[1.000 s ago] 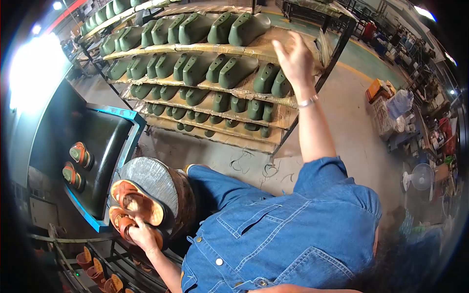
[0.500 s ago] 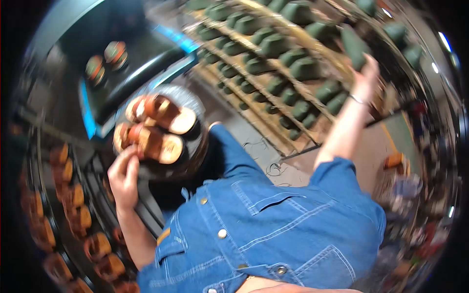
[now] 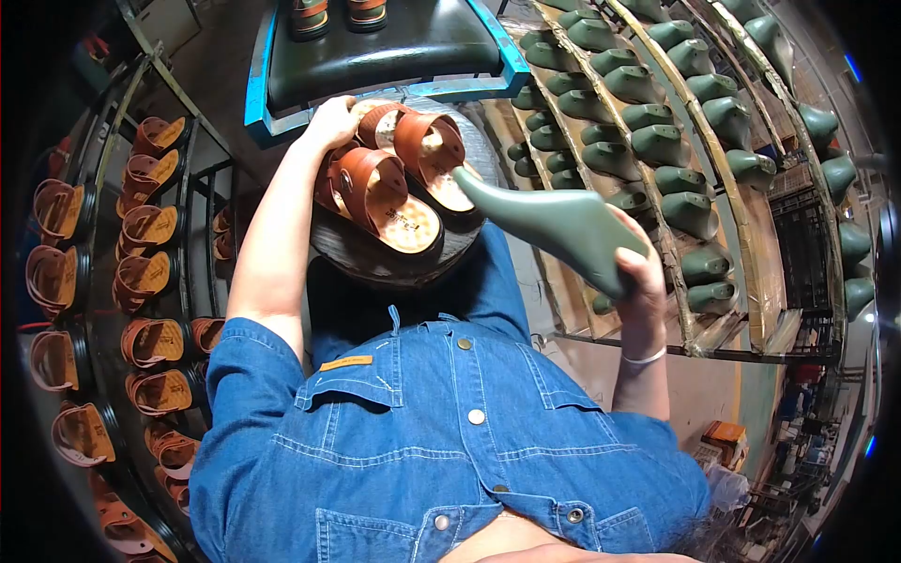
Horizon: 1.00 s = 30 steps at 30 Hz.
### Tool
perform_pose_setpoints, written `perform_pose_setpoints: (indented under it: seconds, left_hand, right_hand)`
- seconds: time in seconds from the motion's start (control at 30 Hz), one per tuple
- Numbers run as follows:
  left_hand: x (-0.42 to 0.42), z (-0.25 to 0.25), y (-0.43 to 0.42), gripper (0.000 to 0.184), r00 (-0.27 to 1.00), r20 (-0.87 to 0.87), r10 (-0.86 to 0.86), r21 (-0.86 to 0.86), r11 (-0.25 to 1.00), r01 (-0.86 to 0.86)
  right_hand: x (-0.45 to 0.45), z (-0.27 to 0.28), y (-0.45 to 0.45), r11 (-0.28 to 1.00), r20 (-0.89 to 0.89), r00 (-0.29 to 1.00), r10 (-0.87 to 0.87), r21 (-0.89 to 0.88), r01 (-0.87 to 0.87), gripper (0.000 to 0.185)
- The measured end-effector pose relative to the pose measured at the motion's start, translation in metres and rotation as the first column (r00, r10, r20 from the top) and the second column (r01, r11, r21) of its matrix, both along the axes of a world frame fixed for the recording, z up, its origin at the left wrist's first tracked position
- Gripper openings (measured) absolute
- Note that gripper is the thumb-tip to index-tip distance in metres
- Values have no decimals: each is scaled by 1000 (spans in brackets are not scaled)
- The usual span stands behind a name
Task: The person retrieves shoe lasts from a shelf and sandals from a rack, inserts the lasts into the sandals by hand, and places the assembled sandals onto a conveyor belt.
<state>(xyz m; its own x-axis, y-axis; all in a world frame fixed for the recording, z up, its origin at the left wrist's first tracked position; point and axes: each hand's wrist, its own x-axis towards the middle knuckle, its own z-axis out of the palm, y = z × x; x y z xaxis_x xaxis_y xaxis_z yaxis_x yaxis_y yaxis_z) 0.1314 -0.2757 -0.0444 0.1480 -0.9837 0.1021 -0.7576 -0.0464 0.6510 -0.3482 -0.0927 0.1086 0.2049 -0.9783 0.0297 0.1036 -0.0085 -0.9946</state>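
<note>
Two brown strap sandals with tan insoles lie side by side on a round stump [image 3: 375,263]. My left hand [image 3: 336,122] is at the far end of the sandals, its fingers bent against the strap of the farther sandal [image 3: 427,141]; the fingertips are partly hidden. The nearer sandal [image 3: 375,192] lies beside it. My right hand [image 3: 640,277] grips a green shoe last [image 3: 554,225] by its thick end. The last's narrow toe points left and reaches the heel area of the farther sandal.
Beyond the stump is a black padded surface with a blue frame [image 3: 258,89], bearing two strapped lasts [image 3: 367,13]. A rack of brown sandals [image 3: 155,340] stands on the left. Shelves [image 3: 699,324] of green lasts fill the right side. An orange box [image 3: 725,441] lies at lower right.
The view has turned left. My right hand has come back from the shelves with a green last, down to the sandals. My left hand has moved to the sandals' far end.
</note>
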Motion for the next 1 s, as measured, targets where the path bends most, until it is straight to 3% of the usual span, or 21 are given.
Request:
perform_pose_setpoints:
  seconds: [0.07,0.13,0.17,0.2,0.23,0.3,0.37,0.4,0.43,0.5,0.53,0.57,0.63,0.67,0.7,0.73,0.77,0.8,0.87,0.9,1.0]
  left_hand:
    - [-6,8,3,45,999,-32,-29,97,995,32]
    - [-10,9,10,41,952,-301,-63,101,990,97]
    - [-14,12,14,41,952,-301,-55,104,991,90]
    - [-20,22,21,40,946,-310,-97,106,985,136]
    - [-23,30,26,39,937,-321,-140,107,977,183]
    - [-27,35,28,38,917,-372,-144,148,966,212]
    - [-29,32,27,36,890,-451,-72,123,982,142]
    - [-21,18,16,37,964,-233,-130,1,991,134]
    - [-14,12,8,37,964,-231,-130,-1,991,133]
    - [-8,14,-1,39,972,-27,-235,-45,971,234]
    - [-8,21,-1,40,967,106,-230,-82,968,239]
    - [-11,27,0,40,966,108,-236,-82,966,245]
    - [-48,77,31,35,980,182,-82,-114,988,103]
    - [-72,117,60,37,981,3,-196,-14,980,196]
    - [-87,118,71,43,961,11,-276,-80,958,276]
    - [-115,144,103,47,955,-127,-266,80,957,278]
    - [-131,141,123,47,970,67,-234,-76,968,239]
    - [-142,129,131,45,966,97,-240,-171,952,254]
    - [-165,103,139,54,975,-49,-218,-400,898,181]
    - [-172,91,141,54,979,84,-188,-433,877,206]
    - [-201,75,157,40,981,147,-126,-521,833,185]
  right_hand:
    - [24,-8,-15,998,-155,987,43,-48,-51,71]
    - [48,-21,-34,979,-250,962,108,-141,-146,66]
    - [59,-30,-47,953,-368,919,141,-201,-226,72]
    - [74,-46,-60,930,-320,925,206,-230,-287,81]
    - [85,-55,-75,879,-543,828,143,-314,-358,91]
    - [112,-85,-96,710,-778,572,-262,-556,-431,93]
    - [138,-71,-98,853,-660,736,150,-291,-434,101]
    - [142,-71,-96,856,-657,744,119,-311,-412,103]
    - [141,-77,-98,856,-656,745,119,-313,-412,103]
    - [136,-91,-99,847,-663,748,25,-384,-368,103]
    - [132,-89,-97,890,-603,791,100,-301,-342,99]
    - [129,-92,-98,892,-601,793,95,-302,-335,99]
    - [125,-100,-108,953,-466,877,114,-197,-229,95]
    - [130,-94,-107,928,-404,911,85,-301,-220,81]
    - [135,-93,-108,928,-398,914,83,-304,-217,81]
    - [141,-91,-110,908,-301,947,112,-357,-221,72]
    - [147,-89,-113,883,-199,969,144,-416,-216,64]
    - [152,-93,-116,860,-169,975,147,-465,-211,71]
    - [161,-94,-115,847,-59,993,106,-518,-121,65]
    - [162,-95,-113,831,-22,998,67,-552,-68,62]
    - [161,-98,-102,863,107,994,-19,-500,70,49]
